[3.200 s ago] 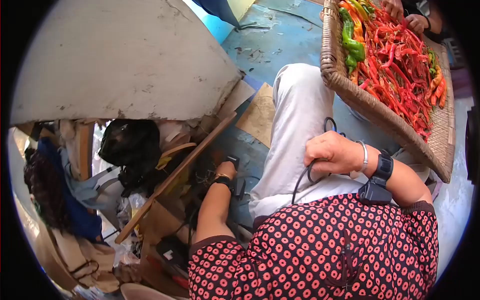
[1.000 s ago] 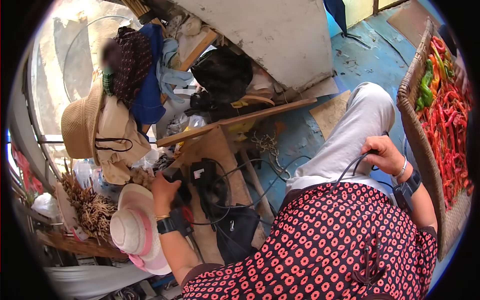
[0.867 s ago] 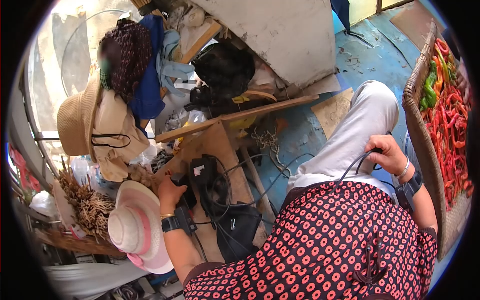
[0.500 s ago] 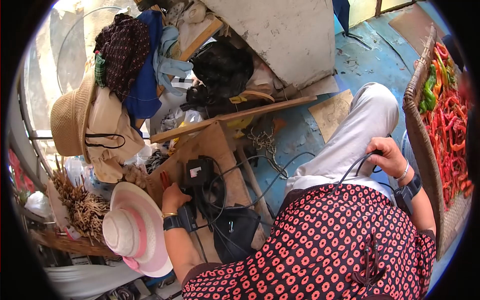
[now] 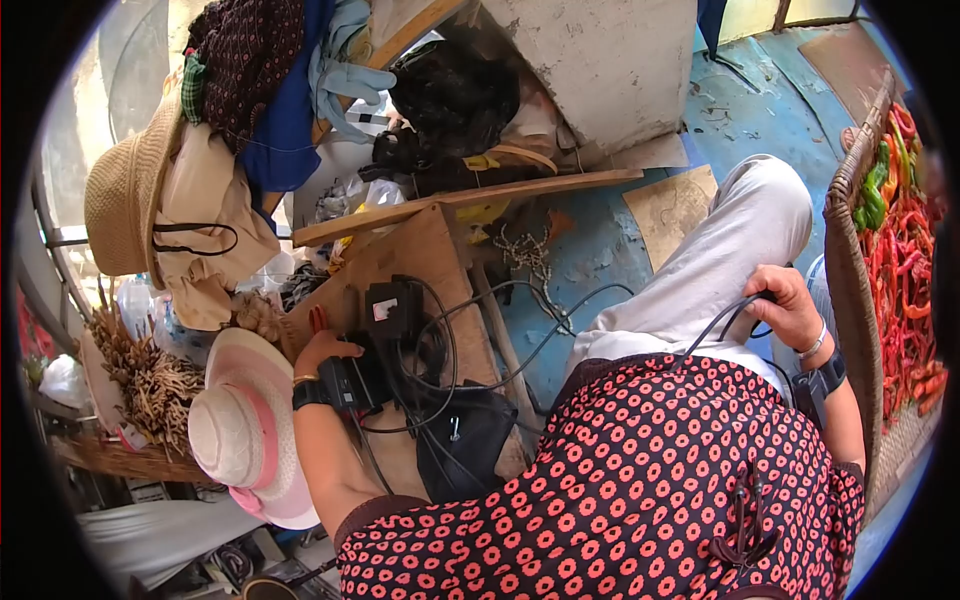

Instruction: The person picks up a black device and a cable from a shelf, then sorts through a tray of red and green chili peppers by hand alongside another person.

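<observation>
My right hand [image 5: 783, 306], near my raised knee, is closed round a black cable [image 5: 712, 325] that loops down towards my lap. On the left, my left hand [image 5: 322, 356] is at the edge of a brown board [image 5: 360, 265], with red tips [image 5: 317, 318] of some object showing beyond its fingers. Whether it grips that object is hard to make out. Beside it lie a black box with a white label [image 5: 386, 311], coiled black cables and a black pouch [image 5: 462, 440]. Both wrists wear black devices.
A woven basket [image 5: 848, 190] of red and green peppers stands at the right. To the left are a pink and white hat [image 5: 232, 430], a straw hat [image 5: 125, 205] and dried stalks [image 5: 145, 375]. A wooden strip [image 5: 470, 198] crosses behind the board.
The view has shifted a little. My left hand has moved slightly left and up, and its wrist has turned, showing more of the black device. My right hand still holds the cable.
</observation>
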{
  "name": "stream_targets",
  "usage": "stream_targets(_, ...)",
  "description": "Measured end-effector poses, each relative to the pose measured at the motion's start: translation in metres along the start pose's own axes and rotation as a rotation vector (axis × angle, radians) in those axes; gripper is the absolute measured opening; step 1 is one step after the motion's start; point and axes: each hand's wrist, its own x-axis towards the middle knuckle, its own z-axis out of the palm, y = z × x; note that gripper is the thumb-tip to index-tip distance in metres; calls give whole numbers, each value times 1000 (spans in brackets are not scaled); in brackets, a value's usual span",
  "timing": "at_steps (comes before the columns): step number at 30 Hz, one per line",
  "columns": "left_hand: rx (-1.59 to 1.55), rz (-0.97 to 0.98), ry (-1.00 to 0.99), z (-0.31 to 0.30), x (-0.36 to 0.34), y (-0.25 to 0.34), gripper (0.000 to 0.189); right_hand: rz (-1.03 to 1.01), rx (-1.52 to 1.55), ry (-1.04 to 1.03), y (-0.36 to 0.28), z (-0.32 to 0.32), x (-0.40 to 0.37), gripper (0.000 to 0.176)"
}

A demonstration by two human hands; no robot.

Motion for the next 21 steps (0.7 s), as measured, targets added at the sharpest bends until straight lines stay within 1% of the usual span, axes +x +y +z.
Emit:
stream_targets(1, -3, -5, -4, -3, -2, 2, 50, 1, 1, -7, 0, 0, 0, 13)
stream_targets(3, -75, -11, -92, -9, -7, 9, 44, 4, -21, -10, 1, 0, 1, 12)
stream_targets(6, -50, -12, -158, -12, -8, 16, 45, -2, -9, 2, 0, 1, 1, 12)
stream_targets(7, -49, -12, -158, -11, -4, 13, 45, -2, -8, 3, 0, 1, 2, 12)
stream_targets(9, -141, 42, -223, -5, 8, 4, 45, 11, -16, -5, 0, 0, 2, 11)
stream_targets(13, -144, 65, -268, 2, 15, -6, 45, 10, -12, -2, 0, -1, 2, 12)
stream_targets(15, -38, 126, -168, 4, 12, -9, 47, 18, -14, -30, 0, -2, 1, 12)
stream_targets(16, -35, 130, -167, 8, 15, -14, 47, 19, -15, -25, 1, -3, 1, 12)
stream_targets(17, 160, 221, -7, 11, 22, -26, 45, 11, -16, -21, 0, -2, 2, 12)
stream_targets(18, 355, 311, 154, 11, 17, -20, 44, 4, -17, -17, 1, -2, 2, 12)
stream_targets(19, 358, 314, 155, 8, 14, -12, 44, 5, -17, -12, 2, -3, 2, 12)
stream_targets(21, 21, 252, 370, 3, -4, 13, 45, 9, -9, -15, 5, -2, 0, 13)
